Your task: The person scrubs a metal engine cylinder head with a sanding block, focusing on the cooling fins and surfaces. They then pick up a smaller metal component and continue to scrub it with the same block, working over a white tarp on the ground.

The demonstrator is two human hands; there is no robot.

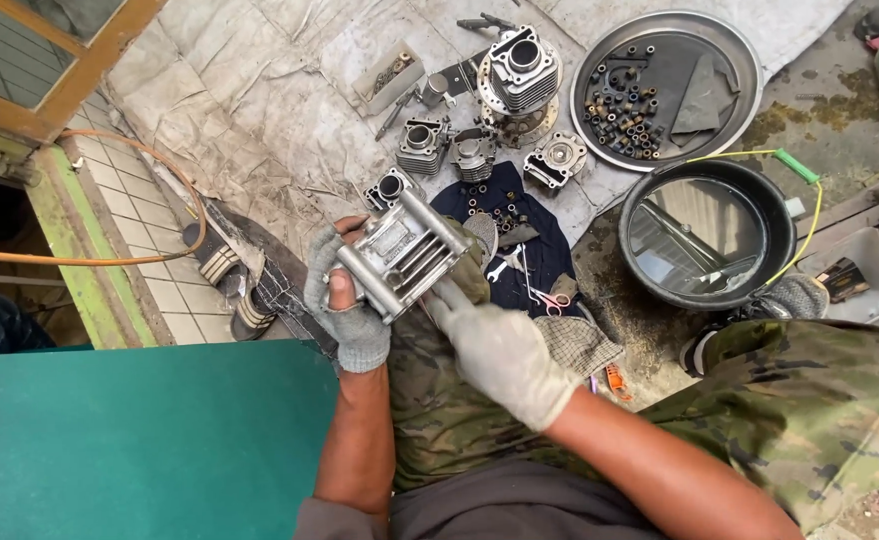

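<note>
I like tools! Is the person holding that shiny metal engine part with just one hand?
No, both gloved hands, left and right, grip the finned metal cylinder.

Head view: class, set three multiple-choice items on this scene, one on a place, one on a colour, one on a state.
1. Where is the round tray?
A. upper right
B. lower left
C. on the person's lap

2. What colour are the scissors' handles?
A. blue
B. pink
C. black

3. How is the cylinder held?
A. lying on the ground
B. one hand only
C. both gloved hands

Answers: 1 A, it lies beside the black tub. 2 B, they show pink on the dark cloth. 3 C, the left hand and right hand both grip it.
</note>
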